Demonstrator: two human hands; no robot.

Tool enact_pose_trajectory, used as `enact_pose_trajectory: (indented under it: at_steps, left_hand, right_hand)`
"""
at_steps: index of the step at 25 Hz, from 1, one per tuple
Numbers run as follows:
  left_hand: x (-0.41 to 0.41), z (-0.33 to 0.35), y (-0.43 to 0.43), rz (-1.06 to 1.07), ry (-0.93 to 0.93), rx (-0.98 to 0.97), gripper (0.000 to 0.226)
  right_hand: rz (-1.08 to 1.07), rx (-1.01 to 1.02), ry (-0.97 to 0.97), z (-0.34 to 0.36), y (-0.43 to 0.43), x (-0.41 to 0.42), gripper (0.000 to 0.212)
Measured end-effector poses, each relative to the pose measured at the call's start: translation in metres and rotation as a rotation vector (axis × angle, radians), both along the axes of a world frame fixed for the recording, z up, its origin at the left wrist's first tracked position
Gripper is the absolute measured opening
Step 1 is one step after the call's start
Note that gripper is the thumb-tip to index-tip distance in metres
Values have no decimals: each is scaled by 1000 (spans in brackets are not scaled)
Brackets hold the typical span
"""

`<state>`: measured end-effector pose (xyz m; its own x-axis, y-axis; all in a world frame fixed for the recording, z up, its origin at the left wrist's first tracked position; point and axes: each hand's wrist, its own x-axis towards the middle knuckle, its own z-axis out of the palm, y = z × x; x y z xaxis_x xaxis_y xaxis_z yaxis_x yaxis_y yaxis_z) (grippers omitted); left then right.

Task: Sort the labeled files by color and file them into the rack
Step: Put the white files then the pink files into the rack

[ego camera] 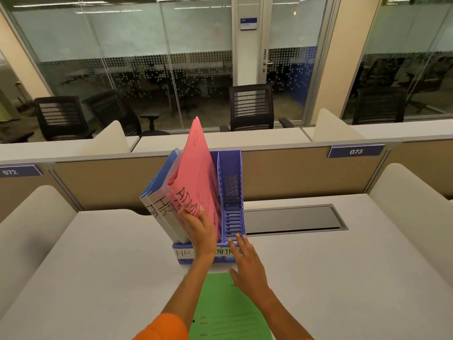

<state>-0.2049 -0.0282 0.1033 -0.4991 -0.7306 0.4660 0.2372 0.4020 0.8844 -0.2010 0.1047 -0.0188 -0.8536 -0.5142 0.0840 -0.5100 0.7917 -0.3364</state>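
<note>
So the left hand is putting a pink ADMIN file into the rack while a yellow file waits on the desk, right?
Not quite. The head view shows a green file, not a yellow one, on the desk. The left hand does hold the pink ADMIN file at the rack.

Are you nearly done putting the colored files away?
About halfway. Done: blue HR files stand in the left slot of the rack. In hand: the left hand holds a pink ADMIN file, tilted in the middle slot; the right hand is open at the rack's front. Left: the green file lies on the desk.
</note>
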Motion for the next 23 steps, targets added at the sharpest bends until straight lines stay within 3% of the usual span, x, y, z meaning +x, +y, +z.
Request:
enact_pose_trajectory:
  at_steps: [4,12,14,19,23]
  left_hand:
    - [-2,9,1,4,-73,-30,62]
    - [6,1,-2,-25,-612,-101,22]
    - [11,-4,-4,-47,-705,-127,24]
    - [22,-14,-13,-91,-781,-191,33]
    - [32,-14,-14,-95,-728,-229,34]
  right_hand:
    - [0,7,-2,0,0,0,85]
    - [8,9,-10,6,0,2,86]
    - [12,12,-9,7,0,2,86]
    - [0,12,-15,8,-1,3,88]
    - [7,36,-25,9,0,3,90]
